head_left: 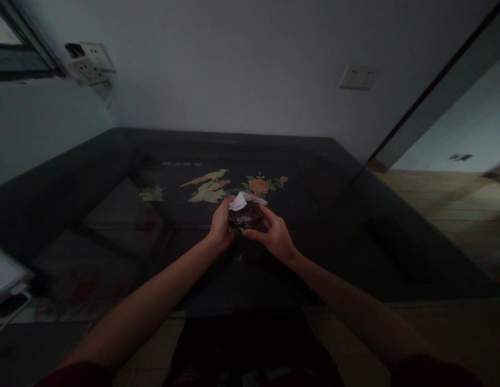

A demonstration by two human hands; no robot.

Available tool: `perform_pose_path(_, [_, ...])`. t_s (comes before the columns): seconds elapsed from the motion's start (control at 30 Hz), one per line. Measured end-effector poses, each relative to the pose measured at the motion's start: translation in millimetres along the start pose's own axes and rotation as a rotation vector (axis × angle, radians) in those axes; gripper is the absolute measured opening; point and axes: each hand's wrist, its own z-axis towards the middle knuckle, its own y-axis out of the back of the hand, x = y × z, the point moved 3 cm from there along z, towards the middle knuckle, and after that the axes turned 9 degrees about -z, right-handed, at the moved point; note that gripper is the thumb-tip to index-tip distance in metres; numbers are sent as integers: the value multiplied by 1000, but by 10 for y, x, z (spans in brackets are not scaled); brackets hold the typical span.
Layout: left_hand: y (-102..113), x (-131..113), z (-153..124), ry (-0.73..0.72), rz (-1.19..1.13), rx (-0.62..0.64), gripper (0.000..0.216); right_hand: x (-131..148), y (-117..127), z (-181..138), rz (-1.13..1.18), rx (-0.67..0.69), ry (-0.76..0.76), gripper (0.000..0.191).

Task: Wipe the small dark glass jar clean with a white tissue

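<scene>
A small, round, dark glass dish (245,217) with a shiny surface is held between both hands above the table. My left hand (221,224) is closed around its left side. My right hand (279,236) grips the right side, with the thumb along the near rim. A crumpled white tissue (242,200) lies over the far edge of the dish, close to the fingers of both hands. The fingertips behind the dish are hidden, and the dim light blurs its details.
The dark glossy table (314,177) bears a bird and a flower picture (258,185). A flat black object (400,250) lies at right. At the left edge is a white device (8,277) with a cable. A wall with sockets (358,77) stands behind.
</scene>
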Motion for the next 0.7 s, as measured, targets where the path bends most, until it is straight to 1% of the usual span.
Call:
perform_pose_path(0.07, [35,68,-31,-121,17,-25,27,-12,27,19,-17,-40,-2,71])
perform_pose_path(0.13, [39,152,-105,-216,71,11,34,-30,66,39,-24,-94,-7,68])
perform_pose_path(0.2, [23,227,-201,-291,142,76,38,-51,105,56,-32,-139,-16,68])
perform_pose_path(0.3, [11,288,-302,-350,244,120,44,-67,133,67,-58,-155,-23,68])
perform_pose_path(0.4, [15,253,-281,-358,259,115,45,-51,122,57,-71,-139,-5,69])
perform_pose_path(0.5, [12,140,-168,-308,209,71,40,-26,105,30,-96,-124,6,74])
perform_pose_path(0.57, [0,69,-87,-185,194,36,38,-12,93,13,-117,-86,21,76])
perform_pose_path(0.7, [-49,-31,-3,31,137,62,31,11,79,-1,-125,8,50,79])
